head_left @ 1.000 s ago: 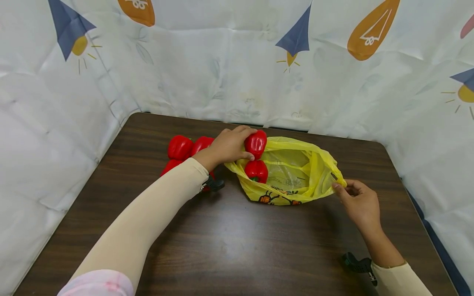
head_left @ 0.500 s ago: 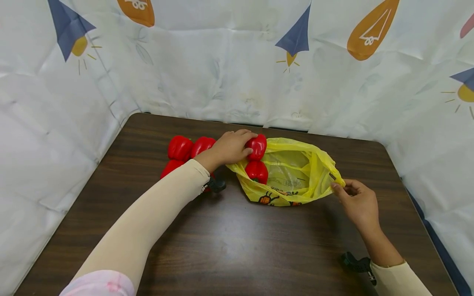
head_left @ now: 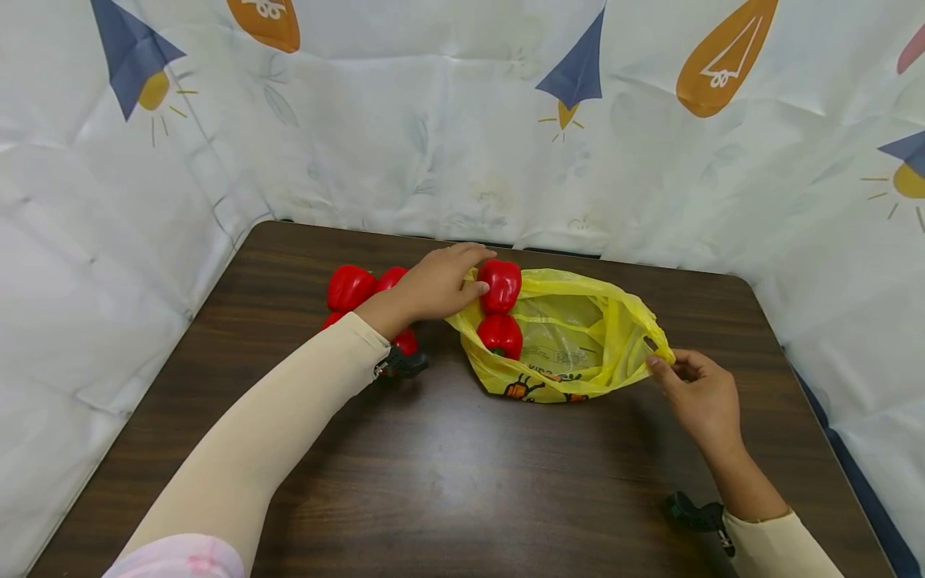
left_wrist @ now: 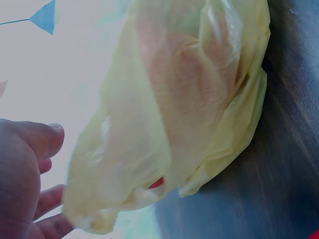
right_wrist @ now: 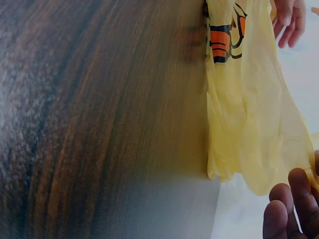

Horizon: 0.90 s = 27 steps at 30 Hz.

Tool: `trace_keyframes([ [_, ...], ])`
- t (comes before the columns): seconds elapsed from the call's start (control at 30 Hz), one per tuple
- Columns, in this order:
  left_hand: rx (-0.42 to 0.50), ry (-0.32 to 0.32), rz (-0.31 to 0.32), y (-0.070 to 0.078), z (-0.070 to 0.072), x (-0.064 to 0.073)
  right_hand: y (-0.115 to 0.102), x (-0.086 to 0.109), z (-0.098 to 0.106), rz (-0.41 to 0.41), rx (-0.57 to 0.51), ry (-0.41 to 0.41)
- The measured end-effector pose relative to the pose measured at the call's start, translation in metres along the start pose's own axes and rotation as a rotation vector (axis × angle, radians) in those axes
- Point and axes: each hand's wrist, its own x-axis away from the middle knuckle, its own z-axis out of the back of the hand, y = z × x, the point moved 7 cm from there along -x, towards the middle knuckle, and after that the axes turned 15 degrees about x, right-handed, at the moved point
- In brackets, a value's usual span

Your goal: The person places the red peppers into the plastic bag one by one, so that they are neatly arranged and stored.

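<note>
A yellow plastic bag (head_left: 625, 333) lies on the table with its mouth spread wide. Two red bell peppers sit at its left side, an upper one (head_left: 500, 286) and a lower one (head_left: 500, 335). My left hand (head_left: 433, 282) is just left of the upper pepper, fingers extended and thumb tip overlapping the pepper's edge in the head view. Seen from the left wrist, that hand (left_wrist: 25, 174) is spread beside the bag (left_wrist: 124, 149) and holds nothing. My right hand (head_left: 702, 397) pinches the bag's right rim between thumb and fingers.
Several more red bell peppers (head_left: 350, 287) are grouped left of the bag, partly hidden under my left forearm. The dark wooden table (head_left: 448, 482) meets a patterned white sheet (head_left: 433, 120) at its back edge.
My left hand has let go of the upper bell pepper, which now rests lower at the bag's left side. The hand has drawn back leftward. My right hand keeps its hold on the rim.
</note>
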Motion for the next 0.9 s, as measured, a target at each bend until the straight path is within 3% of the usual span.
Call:
trace_keyframes([
  [0.43, 0.064, 0.016, 0.002, 0.001, 0.025, 0.038, 0.000, -0.001, 0.000, -0.002, 0.010, 0.006],
  [0.9, 0.125, 0.023, 0.047, -0.020, 0.046, 0.090, 0.002, 0.000, 0.000, -0.013, 0.003, 0.001],
])
